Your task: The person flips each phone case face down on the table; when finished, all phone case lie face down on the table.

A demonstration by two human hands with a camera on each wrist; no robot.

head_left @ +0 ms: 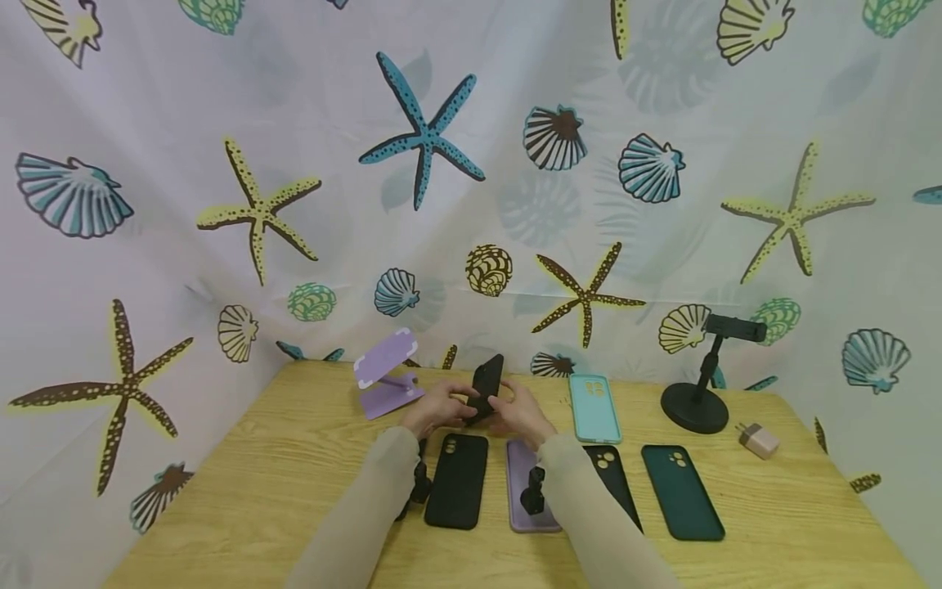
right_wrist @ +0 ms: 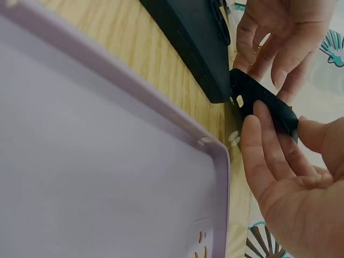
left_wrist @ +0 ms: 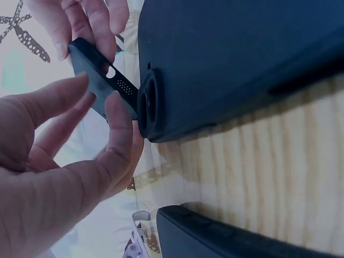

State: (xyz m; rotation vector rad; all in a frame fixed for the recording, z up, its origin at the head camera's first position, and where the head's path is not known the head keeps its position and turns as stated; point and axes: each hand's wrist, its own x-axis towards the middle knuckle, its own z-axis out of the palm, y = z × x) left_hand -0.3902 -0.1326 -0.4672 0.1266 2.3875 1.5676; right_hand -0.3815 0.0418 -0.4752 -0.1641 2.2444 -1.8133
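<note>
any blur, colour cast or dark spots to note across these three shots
Head view: fairly even light, the held black case small and slightly soft; left wrist view: dim and bluish, the large black case dark, with a soft shadow beside it on the wooden table; right wrist view: also dim, the lilac case large in the foreground.

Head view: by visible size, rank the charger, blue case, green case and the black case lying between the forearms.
Largest to smallest:
1. Black case and green case: too alike to rank
2. Blue case, though it lies farther from the camera
3. Charger
</note>
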